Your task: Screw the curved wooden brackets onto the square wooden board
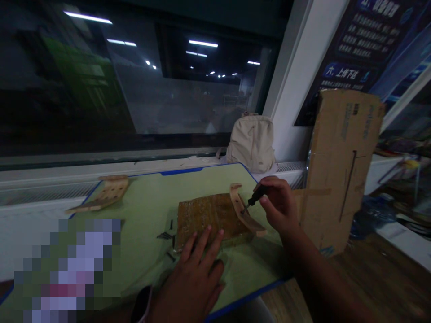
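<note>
My right hand (278, 204) is closed round a small black-handled screwdriver (255, 196), its tip against a curved wooden piece (243, 214). That piece stands along the right edge of a flat brown wooden panel (208, 215) on a green mat (148, 211). My left hand (195, 278) lies flat with fingers spread, its fingertips on the panel's near edge. A dark watch (142, 305) sits on that wrist. Several dark screws (166, 235) lie on the mat left of the panel.
A second curved wooden piece (104, 194) with holes lies at the mat's far left. A beige backpack (252, 142) rests on the window ledge. A tall cardboard box (340, 166) stands right of the mat. A blurred patch (70, 269) covers the near left.
</note>
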Available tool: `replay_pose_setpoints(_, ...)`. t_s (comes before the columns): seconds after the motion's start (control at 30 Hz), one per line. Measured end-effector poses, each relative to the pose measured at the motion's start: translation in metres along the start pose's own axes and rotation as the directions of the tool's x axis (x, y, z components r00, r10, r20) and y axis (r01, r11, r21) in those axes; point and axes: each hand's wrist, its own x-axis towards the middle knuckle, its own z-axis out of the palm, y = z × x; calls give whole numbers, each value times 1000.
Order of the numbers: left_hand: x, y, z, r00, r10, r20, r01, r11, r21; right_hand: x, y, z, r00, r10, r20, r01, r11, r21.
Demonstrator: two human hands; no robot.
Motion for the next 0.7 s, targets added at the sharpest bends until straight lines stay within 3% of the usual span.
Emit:
replay_pose_setpoints(0.17,0,0,0,1000,1,28,-2,1000,31,3,-4,1,985,106,138,-130,976,177)
replay_pose_setpoints(0.27,1,0,1,1000,9,30,-10,999,45,1,3,-1,994,102,47,-107,987,120)
replay_pose_setpoints(0.37,2,0,-1,999,9,42,-10,999,42,-1,6,-4,998,10,-62,-9,1000,17)
replay_pose_setpoints(0.5,2,0,-2,999,-3,35,2,1000,13,-1,0,-3,999,-36,1,36,998,44)
replay_pose_setpoints(0.7,-1,-1,0,1000,14,12,-14,1000,28,0,-2,1,993,87,78,-97,986,135)
